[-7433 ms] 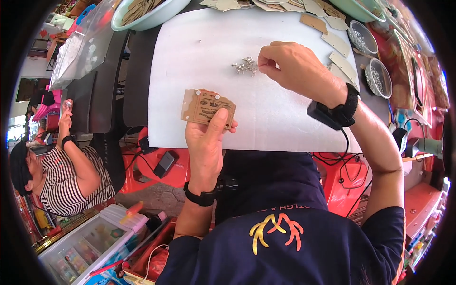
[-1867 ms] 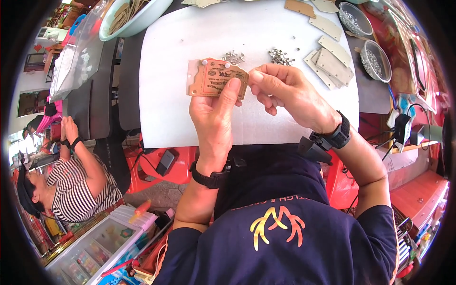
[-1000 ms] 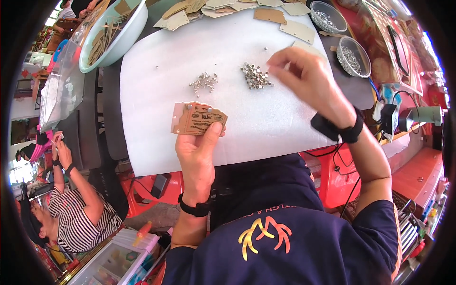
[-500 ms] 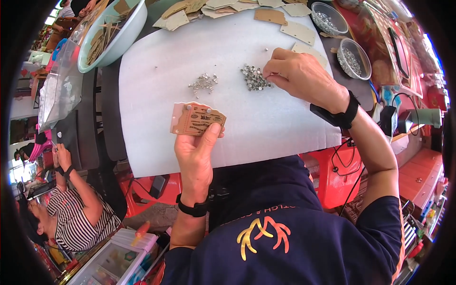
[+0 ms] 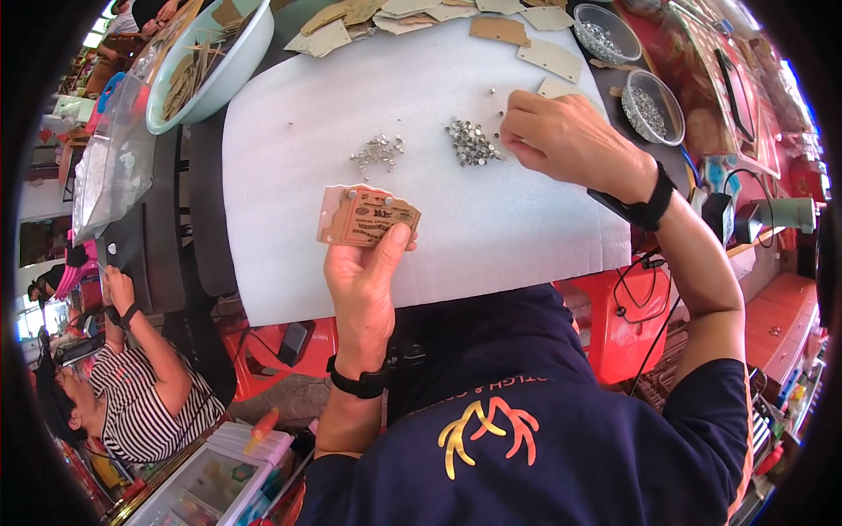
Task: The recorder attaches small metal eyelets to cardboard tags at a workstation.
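Note:
My left hand (image 5: 361, 289) pinches a tan printed card (image 5: 368, 215) between thumb and fingers, upright above the near part of a white foam sheet (image 5: 289, 272). Two round silver rivet heads show near the card's wavy upper edge, and small holes mark its left side. Just right of a dense pile of silver rivet caps (image 5: 474, 145), my right hand (image 5: 570, 140) hovers with its thumb and fingertips closed together. Whatever is between those fingertips is hidden. A looser heap of small shiny rivet pieces (image 5: 377, 153) lies beyond the card.
Tan and grey cards (image 5: 548, 60) overlap along the sheet's far edge. Two clear tubs of metal pieces (image 5: 651, 110) stand at far right. A pale basin (image 5: 224, 74) of card scraps is at far left. A person in a striped shirt (image 5: 158, 390) sits at left.
My right hand has drawn back slightly to the right, away from the rivet cap pile. My left hand holds the card in nearly the same place, tilted a little differently.

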Demonstrator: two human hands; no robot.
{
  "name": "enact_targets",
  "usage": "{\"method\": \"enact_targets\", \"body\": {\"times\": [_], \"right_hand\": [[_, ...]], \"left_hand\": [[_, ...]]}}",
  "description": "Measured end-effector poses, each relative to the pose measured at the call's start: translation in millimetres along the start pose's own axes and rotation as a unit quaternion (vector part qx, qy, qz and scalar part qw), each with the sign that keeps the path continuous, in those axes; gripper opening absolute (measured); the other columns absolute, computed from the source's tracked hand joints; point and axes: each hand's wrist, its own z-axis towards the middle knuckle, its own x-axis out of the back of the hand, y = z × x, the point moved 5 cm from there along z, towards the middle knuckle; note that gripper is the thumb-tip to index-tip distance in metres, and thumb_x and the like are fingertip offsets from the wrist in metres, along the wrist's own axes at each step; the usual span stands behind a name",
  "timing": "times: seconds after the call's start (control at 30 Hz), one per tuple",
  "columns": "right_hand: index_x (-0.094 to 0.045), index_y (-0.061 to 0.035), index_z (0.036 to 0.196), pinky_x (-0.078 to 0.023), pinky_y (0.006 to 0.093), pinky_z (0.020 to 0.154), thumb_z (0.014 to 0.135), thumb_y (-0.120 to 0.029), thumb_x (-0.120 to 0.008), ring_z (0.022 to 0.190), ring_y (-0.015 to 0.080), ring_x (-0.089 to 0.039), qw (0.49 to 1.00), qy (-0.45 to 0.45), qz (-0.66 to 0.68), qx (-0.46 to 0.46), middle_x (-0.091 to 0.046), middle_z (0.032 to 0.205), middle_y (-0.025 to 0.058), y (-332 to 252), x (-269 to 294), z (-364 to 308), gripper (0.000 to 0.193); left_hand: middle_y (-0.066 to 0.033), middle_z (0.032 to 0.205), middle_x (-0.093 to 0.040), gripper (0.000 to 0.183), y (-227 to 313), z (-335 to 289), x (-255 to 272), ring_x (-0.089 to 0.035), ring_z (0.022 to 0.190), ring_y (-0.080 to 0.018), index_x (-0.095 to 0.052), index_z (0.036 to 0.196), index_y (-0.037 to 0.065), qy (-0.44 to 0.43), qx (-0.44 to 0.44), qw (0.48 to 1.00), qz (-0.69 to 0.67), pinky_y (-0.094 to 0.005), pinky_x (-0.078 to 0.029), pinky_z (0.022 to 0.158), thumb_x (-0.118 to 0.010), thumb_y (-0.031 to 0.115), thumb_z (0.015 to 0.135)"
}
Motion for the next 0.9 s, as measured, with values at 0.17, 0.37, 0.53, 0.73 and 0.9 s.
{"method": "enact_targets", "body": {"times": [0.17, 0.37, 0.53, 0.73, 0.9], "right_hand": [[-0.057, -0.0041, 0.074, -0.046, 0.0424, 0.057, 0.081, -0.010, -0.062, 0.063, 0.0308, -0.059, 1.000, -0.027, 0.002, 0.005, -0.055, 0.078, 0.0105, -21.1, 4.0, -20.7, 0.010], [-0.058, -0.0030, 0.075, -0.048, 0.0437, 0.062, 0.082, -0.011, -0.064, 0.066, 0.0322, -0.061, 0.999, -0.023, 0.032, -0.019, -0.057, 0.080, 0.0113, -32.5, 4.5, -31.6, 0.012], [-0.061, -0.0034, 0.079, -0.049, 0.0435, 0.066, 0.083, -0.012, -0.065, 0.072, 0.0334, -0.062, 0.994, -0.062, 0.041, -0.083, -0.059, 0.080, 0.0115, -28.3, 0.0, -27.8, 0.010], [-0.061, -0.0034, 0.080, -0.049, 0.0435, 0.067, 0.084, -0.011, -0.064, 0.075, 0.0333, -0.062, 0.993, -0.064, 0.029, -0.097, -0.061, 0.082, 0.0108, -33.0, 0.7, -30.7, 0.010], [-0.062, -0.0037, 0.080, -0.049, 0.0436, 0.067, 0.084, -0.012, -0.064, 0.076, 0.0331, -0.063, 0.991, -0.057, 0.042, -0.110, -0.061, 0.081, 0.0107, -31.2, 1.0, -31.6, 0.009]], "left_hand": [[-0.0044, 0.107, -0.062, 0.038, 2.7, 0.0, -2.1, -0.060, 0.092, -0.0132, -0.052, 0.127, 0.003, 0.009, -0.003, 1.000, -0.003, -0.0314, -0.049, 0.079, -0.063, 0.002, 0.091], [-0.0048, 0.105, -0.063, 0.034, 2.0, 3.1, -7.1, -0.060, 0.091, -0.0139, -0.054, 0.123, 0.004, -0.016, 0.020, 0.999, -0.027, -0.0316, -0.048, 0.078, -0.064, 0.005, 0.090], [-0.0042, 0.104, -0.063, 0.034, 2.6, 3.6, -11.8, -0.060, 0.090, -0.0142, -0.055, 0.122, 0.005, -0.024, 0.028, 0.998, -0.047, -0.0310, -0.048, 0.077, -0.065, 0.005, 0.090], [-0.0044, 0.103, -0.064, 0.034, 5.4, 1.0, -12.6, -0.060, 0.089, -0.0140, -0.055, 0.122, 0.005, -0.018, 0.033, 0.998, -0.049, -0.0310, -0.048, 0.077, -0.067, 0.007, 0.090], [-0.0052, 0.101, -0.065, 0.032, 4.3, 5.1, -12.2, -0.061, 0.086, -0.0145, -0.056, 0.119, 0.005, -0.033, 0.031, 0.998, -0.033, -0.0311, -0.048, 0.077, -0.067, 0.007, 0.089]]}}
